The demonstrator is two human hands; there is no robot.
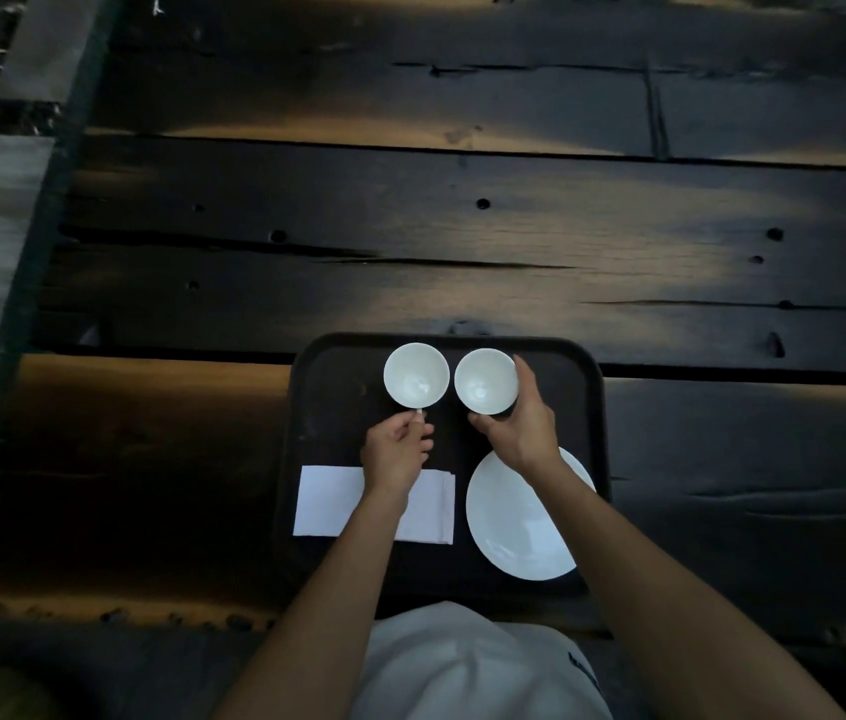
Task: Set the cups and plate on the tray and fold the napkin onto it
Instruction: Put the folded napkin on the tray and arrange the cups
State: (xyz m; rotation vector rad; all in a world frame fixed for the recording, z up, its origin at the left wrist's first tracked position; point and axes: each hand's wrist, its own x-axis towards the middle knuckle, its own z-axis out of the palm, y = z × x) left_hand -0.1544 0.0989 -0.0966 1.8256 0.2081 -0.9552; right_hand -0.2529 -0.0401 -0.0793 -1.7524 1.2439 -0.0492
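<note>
Covering part of the plate and napkin, both forearms cross the tray.

— What is carried by the dark tray on the plank tabletop?

— Two white cups are set side by side at its far edge. The left cup is pinched at its handle by the left hand; the right cup is gripped around its side by the right hand.

— And nearer?

— A folded white napkin is laid at the near left, crossed by the left forearm. A white plate is seen beside it, partly covered by the right forearm.
</note>
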